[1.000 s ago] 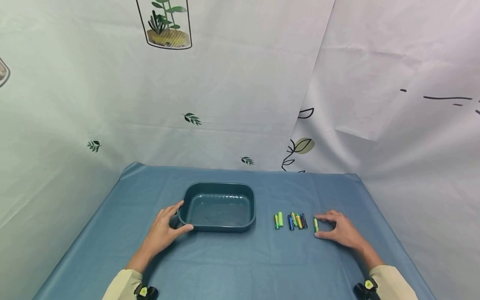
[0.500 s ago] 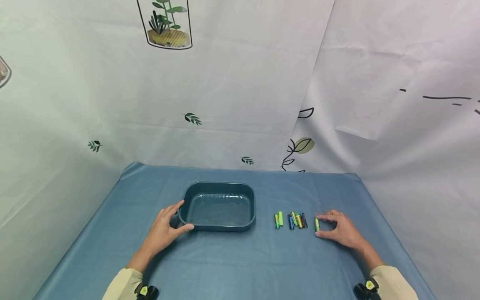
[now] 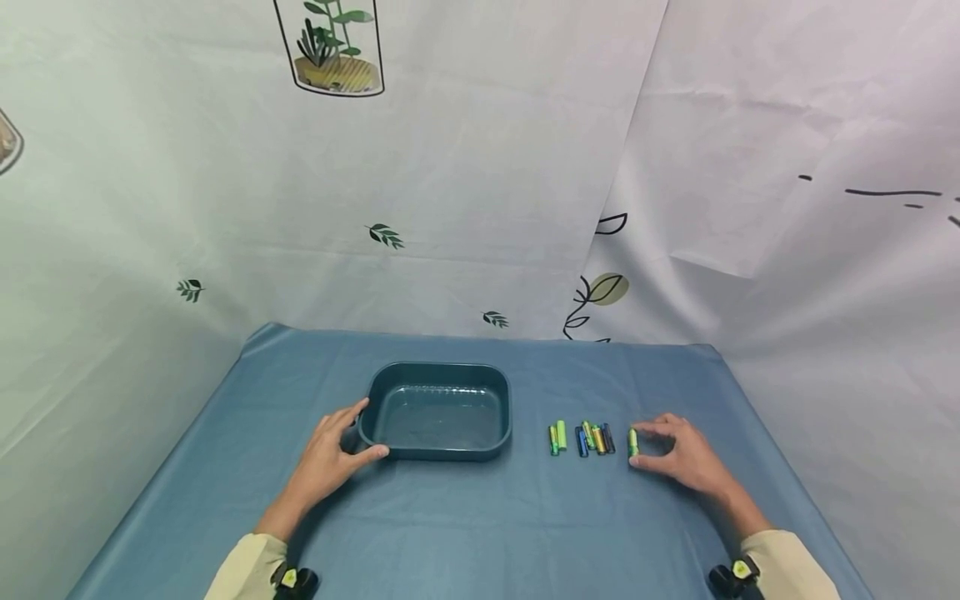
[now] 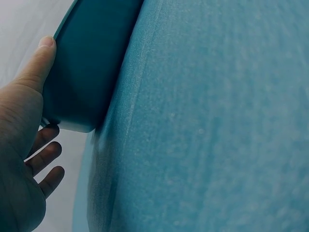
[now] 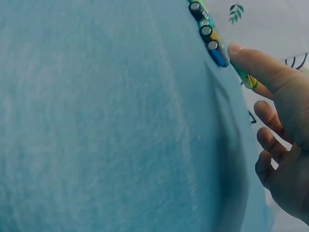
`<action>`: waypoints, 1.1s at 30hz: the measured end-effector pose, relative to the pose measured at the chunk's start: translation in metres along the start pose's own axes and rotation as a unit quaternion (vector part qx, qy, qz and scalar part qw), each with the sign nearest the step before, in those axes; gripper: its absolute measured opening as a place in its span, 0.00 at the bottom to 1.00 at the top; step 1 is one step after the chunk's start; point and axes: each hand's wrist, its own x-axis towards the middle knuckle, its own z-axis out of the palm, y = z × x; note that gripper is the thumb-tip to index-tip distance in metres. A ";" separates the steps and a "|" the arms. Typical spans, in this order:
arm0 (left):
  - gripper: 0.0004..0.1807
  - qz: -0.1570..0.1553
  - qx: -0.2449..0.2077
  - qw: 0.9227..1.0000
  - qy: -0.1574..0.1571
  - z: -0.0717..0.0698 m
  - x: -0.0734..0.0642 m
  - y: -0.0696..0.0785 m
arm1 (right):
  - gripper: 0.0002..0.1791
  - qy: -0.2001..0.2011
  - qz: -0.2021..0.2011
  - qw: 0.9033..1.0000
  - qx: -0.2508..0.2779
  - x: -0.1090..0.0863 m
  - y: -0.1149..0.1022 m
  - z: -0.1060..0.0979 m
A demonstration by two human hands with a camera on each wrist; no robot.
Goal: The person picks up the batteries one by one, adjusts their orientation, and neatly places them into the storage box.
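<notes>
A dark teal rectangular baking dish stands on the cloth, with nothing seen inside. My left hand grips its left end, thumb on the near side and index finger at the left edge. In the left wrist view, the thumb lies against the dish wall and the other fingers curl loosely below. My right hand pinches a green battery upright in the head view, between thumb and index finger. Left of it lie several blue, green and yellow batteries, side by side. Two green batteries lie closer to the dish.
A blue cloth covers the table. White printed curtains hang behind and at both sides. In the right wrist view, the battery row lies just beyond the thumb.
My right hand has shifted slightly away from me, and the pinched battery with it. My left hand and the dish have stayed put, as have the other batteries.
</notes>
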 end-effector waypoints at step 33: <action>0.52 0.001 -0.001 1.000 0.001 0.001 0.001 0.000 | 0.31 0.000 -0.081 0.997 -0.011 0.059 -0.065 -0.011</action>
